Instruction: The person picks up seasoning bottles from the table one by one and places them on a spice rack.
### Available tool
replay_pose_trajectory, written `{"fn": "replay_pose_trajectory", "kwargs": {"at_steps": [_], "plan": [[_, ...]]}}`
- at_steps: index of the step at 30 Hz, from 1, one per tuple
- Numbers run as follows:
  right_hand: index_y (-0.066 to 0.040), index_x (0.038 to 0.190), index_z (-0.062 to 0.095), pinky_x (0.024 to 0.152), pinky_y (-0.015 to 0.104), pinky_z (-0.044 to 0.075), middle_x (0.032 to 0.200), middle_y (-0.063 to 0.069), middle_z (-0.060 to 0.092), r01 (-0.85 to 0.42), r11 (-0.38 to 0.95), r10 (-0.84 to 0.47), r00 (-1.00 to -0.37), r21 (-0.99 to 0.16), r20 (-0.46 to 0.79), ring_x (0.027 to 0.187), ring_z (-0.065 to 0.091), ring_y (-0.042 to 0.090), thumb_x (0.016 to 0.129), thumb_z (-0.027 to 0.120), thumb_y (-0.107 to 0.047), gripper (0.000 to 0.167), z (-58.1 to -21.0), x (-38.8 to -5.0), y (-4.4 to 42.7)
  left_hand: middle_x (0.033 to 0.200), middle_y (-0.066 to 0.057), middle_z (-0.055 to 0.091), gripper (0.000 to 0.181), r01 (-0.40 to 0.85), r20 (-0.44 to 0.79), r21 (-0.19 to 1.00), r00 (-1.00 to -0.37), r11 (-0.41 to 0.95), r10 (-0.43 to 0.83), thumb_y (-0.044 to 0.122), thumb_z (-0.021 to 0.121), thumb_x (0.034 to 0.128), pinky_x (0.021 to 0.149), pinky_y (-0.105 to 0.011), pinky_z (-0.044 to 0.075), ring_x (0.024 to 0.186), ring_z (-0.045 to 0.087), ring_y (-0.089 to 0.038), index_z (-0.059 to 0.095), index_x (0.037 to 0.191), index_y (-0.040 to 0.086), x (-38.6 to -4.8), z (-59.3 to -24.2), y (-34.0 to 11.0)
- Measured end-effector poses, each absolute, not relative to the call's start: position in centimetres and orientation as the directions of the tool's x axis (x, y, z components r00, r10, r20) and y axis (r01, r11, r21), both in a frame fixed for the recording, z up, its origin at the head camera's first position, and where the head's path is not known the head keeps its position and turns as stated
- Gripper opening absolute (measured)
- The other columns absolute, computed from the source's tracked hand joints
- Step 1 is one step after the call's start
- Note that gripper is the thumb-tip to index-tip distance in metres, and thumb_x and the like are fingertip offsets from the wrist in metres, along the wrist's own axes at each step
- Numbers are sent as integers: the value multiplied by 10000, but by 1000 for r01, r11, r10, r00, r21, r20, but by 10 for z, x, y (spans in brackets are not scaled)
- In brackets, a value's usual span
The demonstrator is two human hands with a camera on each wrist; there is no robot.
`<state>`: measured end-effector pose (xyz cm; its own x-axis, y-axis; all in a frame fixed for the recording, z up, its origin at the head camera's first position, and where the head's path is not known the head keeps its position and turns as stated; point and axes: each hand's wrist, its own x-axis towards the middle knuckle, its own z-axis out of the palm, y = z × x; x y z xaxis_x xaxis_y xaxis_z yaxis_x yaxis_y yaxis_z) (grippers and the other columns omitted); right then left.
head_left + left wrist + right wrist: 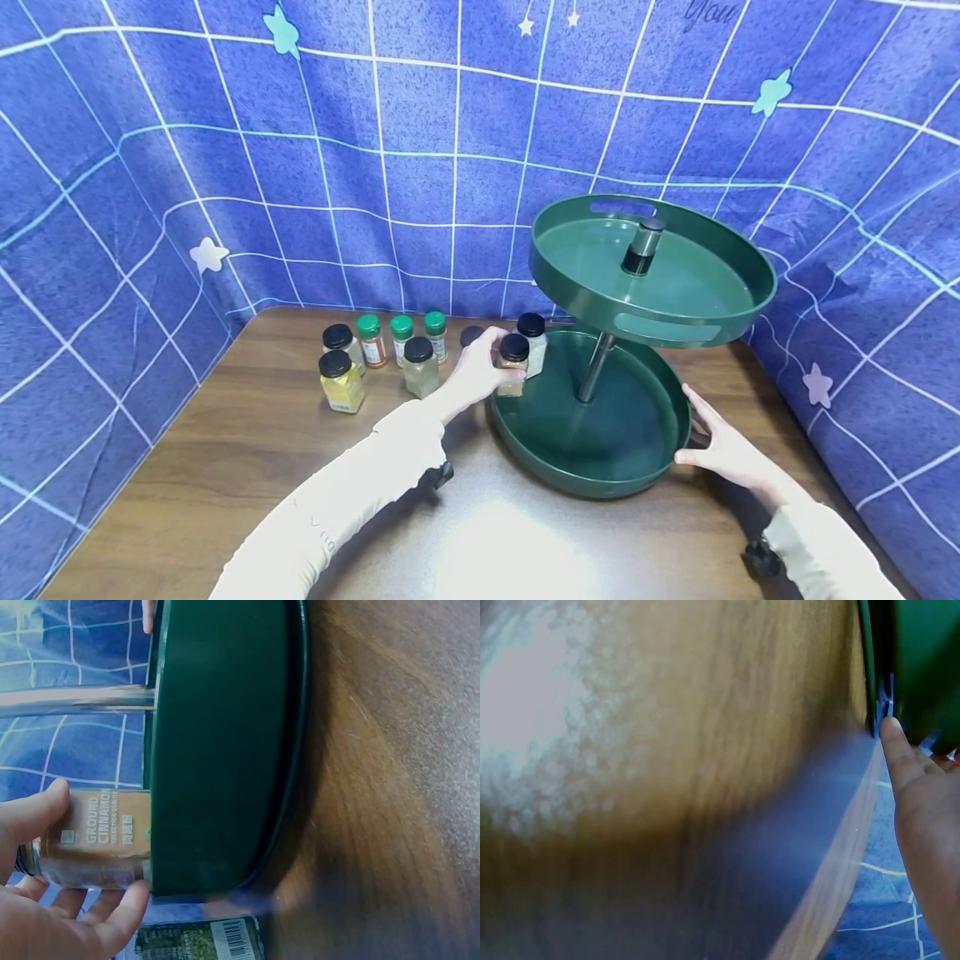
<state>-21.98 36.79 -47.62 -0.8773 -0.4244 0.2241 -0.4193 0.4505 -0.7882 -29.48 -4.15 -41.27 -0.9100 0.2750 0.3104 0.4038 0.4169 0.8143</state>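
Gripping left hand [472,369]: clamped on a cinnamon jar [101,832], the thumb on one side and the fingers on the other.
Cinnamon jar: upright at the left edge of the green stand [597,370], its foot hidden behind the wall of the lower tray [630,417] in the left wrist view; whether it touches the tray floor, I cannot tell.
Right hand [726,448]: at the right side of the stand, thumb and fingers apart, touching the outside of the lower tray.
Pale jar [535,357]: black-lidded, just behind the cinnamon jar, seemingly inside the stand's lower tray at the back left.
Upper tray [697,271]: round, above the lower one on the stand's metal pole, with slots cut in its wall.
Dark lid [470,335]: just left of the stand, the jar below it mostly hidden by the left hand.
Grey-green jar [421,379]: black-lidded, farther left of the stand.
Green-capped bottles [374,350]: three in a row, left of the stand and near the cloth.
Yellow jar [343,390]: well left of the stand, in front of another black-lidded jar [354,350].
Tabletop [225,433]: brown wood beneath the stand.
Cloth [420,108]: blue with pale grid lines and stars, behind the stand.
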Motion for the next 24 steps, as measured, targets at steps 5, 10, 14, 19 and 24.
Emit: {"fn": "replay_pose_trajectory", "kwargs": {"at_steps": [5, 10, 14, 19, 24], "plan": [[-10, 1501, 47, 921, 30, 331, 1492, 352, 75, -421, 444, -426, -876, -791, 227, 1208, 331, -145, 744, 739, 42, 1027, -477, -220, 368, 1041, -72, 656, 540, 421, 326, 781, -905, 461, 273, 131, 840, 688, 758, -311, 476, 873, 617, -192, 549, 1140, 73, -294, -416, -41], [-22, 1504, 50, 922, 33, 332, 1495, 348, 82, -419, 458, -422, -879, -784, 223, 1204, 332, -145, 748, 741, 32, 1026, -476, -219, 368, 1062, -62, 655, 544, 413, 327, 762, -910, 498, 255, 145, 845, 683, 803, -346, 464, 928, 587, -206, 552, 1137, 89, -294, -423, -41], [-17, 1503, 51, 922, 30, 328, 1493, 351, 80, -422, 458, -424, -877, -783, 225, 1208, 323, -151, 748, 739, 35, 1023, -476, -219, 368, 1032, -52, 652, 534, 405, 322, 773, -914, 489, 247, 145, 843, 683, 784, -341, 456, 898, 573, -198, 553, 1128, 92, -294, -427, -41], [-27, 1506, 52, 920, 25, 324, 1493, 351, 85, -421, 466, -419, -880, -778, 225, 1206, 318, -157, 748, 741, 29, 1025, -476, -219, 367, 1016, -45, 646, 531, 394, 315, 776, -919, 492, 238, 159, 837, 693, 767, -325, 455, 884, 563, -183, 543, 1129, 89, -293, -430, -40], [-38, 1508, 50, 922, 29, 326, 1496, 347, 80, -411, 470, -415, -884, -781, 215, 1204, 314, -162, 753, 740, 23, 1024, -475, -219, 367, 1006, -46, 643, 530, 385, 311, 782, -923, 490, 228, 154, 829, 704, 753, -308, 458, 869, 562, -176, 533, 1139, 90, -291, -433, -40]]}}
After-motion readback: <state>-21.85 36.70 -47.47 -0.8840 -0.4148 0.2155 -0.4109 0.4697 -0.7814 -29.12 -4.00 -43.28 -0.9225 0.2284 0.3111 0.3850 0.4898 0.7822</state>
